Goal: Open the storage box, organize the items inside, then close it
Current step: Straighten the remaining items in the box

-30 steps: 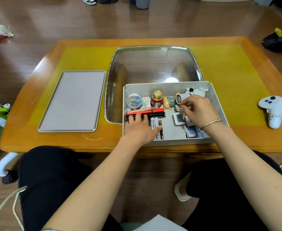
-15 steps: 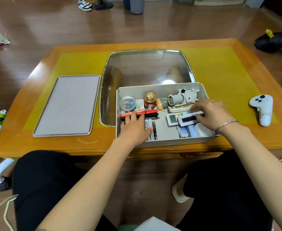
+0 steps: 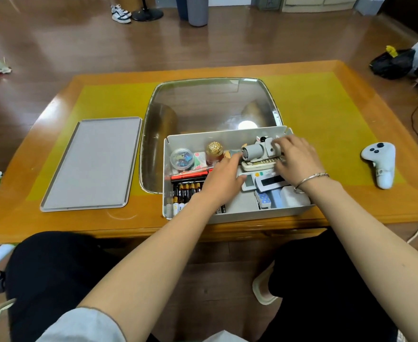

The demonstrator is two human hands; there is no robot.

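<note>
The open white storage box (image 3: 230, 214) stands at the table's front edge, and its grey lid (image 3: 92, 164) lies flat to the left. Inside are batteries (image 3: 185, 191), red pens (image 3: 190, 172), a round clear tub (image 3: 182, 159), a gold-capped bottle (image 3: 214, 151), a grey toy figure (image 3: 257, 149) on a white keypad (image 3: 260, 164), small white display devices (image 3: 267, 180) and a white block (image 3: 292, 197). My left hand (image 3: 224, 180) reaches over the box's middle, fingertips at the toy's front end. My right hand (image 3: 295, 159) touches the toy's right side and the keypad with spread fingers.
The wooden table (image 3: 326, 104) has a glass inset (image 3: 210, 104) just behind the box. A white game controller (image 3: 379, 164) lies to the right. A black bag (image 3: 392, 62) sits on the floor at the far right. My knees are under the front edge.
My left hand left the pens and batteries and slid right toward the toy. My right hand moved from the display devices up to the toy and keypad.
</note>
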